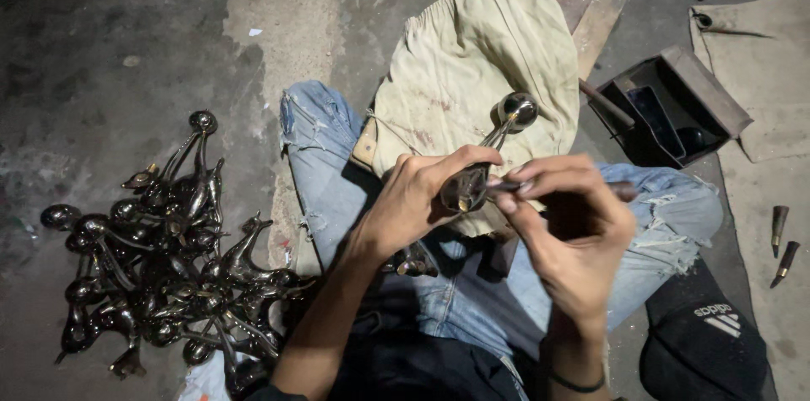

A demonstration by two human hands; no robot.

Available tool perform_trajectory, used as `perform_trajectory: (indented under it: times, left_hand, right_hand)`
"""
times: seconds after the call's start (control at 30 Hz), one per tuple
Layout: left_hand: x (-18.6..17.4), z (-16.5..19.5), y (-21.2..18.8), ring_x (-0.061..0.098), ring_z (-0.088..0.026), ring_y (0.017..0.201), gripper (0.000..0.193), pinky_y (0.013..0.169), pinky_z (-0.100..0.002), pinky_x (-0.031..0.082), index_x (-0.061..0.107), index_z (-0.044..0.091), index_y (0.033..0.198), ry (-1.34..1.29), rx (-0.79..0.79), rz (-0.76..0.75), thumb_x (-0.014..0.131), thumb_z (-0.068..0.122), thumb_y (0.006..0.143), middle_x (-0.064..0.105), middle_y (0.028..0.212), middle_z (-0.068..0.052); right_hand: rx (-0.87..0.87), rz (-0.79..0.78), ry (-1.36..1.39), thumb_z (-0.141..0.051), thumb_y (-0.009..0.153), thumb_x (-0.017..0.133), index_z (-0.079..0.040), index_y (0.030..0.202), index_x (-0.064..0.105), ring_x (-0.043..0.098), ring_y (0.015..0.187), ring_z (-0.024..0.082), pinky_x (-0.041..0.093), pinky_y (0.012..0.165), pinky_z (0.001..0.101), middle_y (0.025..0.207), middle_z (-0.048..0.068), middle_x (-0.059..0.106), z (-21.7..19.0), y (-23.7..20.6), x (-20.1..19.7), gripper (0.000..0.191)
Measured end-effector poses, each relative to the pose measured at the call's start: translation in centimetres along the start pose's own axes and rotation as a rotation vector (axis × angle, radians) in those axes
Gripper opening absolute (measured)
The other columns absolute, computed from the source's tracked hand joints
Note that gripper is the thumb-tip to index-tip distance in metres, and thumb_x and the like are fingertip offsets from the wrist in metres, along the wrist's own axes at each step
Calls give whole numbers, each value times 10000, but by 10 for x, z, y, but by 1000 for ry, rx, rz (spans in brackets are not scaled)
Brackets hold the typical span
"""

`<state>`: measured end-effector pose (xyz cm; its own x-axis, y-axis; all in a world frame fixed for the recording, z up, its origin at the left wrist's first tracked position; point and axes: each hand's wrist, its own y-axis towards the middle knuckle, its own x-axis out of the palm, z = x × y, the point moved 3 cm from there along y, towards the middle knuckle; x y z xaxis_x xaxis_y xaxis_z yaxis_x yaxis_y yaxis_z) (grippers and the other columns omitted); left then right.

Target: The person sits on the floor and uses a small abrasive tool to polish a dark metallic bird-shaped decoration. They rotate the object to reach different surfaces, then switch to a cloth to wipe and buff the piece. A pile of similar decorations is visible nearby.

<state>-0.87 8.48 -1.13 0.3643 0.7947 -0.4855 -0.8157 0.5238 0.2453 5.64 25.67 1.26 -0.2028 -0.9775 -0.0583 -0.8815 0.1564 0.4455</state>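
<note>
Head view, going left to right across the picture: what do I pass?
Pile of shiny metal pieces on the floor → left hand gripping a metal piece → right hand holding a thin tool → open dark box → two pointed metal bits.

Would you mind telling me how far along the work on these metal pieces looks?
In hand: the left hand grips one shiny metal piece while the right hand works it with a thin tool. A heap of similar pieces lies on the floor; whether those are finished or waiting cannot be told.
</note>
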Motion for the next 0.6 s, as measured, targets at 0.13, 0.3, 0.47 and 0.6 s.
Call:
perform_trajectory:
  times: [0.13,0.3,0.47,0.6]
  left_hand:
    - [-1,0,-1,790,-270,863,499,693,-359,597,599,171,1287,1,70,48,796,86,837,756,905,-98]
    - [-2,-4,-2,791,-278,856,471,696,-358,593,598,169,1283,-26,32,41,810,112,866,749,880,-102]
    - [-3,-3,-4,806,-255,892,484,704,-341,605,588,177,1296,-54,57,50,797,118,864,761,911,-92]
    - [-5,-3,-7,791,-276,927,511,727,-351,605,581,169,1299,-41,86,53,800,95,844,762,954,-105]
  right_hand:
    - [-48,52,55,165,955,716,39,1024,612,700,973,171,599,931,270,1053,145,668,5,-5,13,177]
    - [24,126,102,133,954,719,45,1111,616,729,1005,172,631,954,287,1095,129,672,6,-13,21,207]
    - [15,164,-1,124,965,731,50,1120,633,737,956,154,616,906,256,1069,134,708,2,-13,27,197]
    - [-35,142,-35,121,971,745,50,1105,650,726,946,138,604,857,219,1062,136,696,1,-13,29,179]
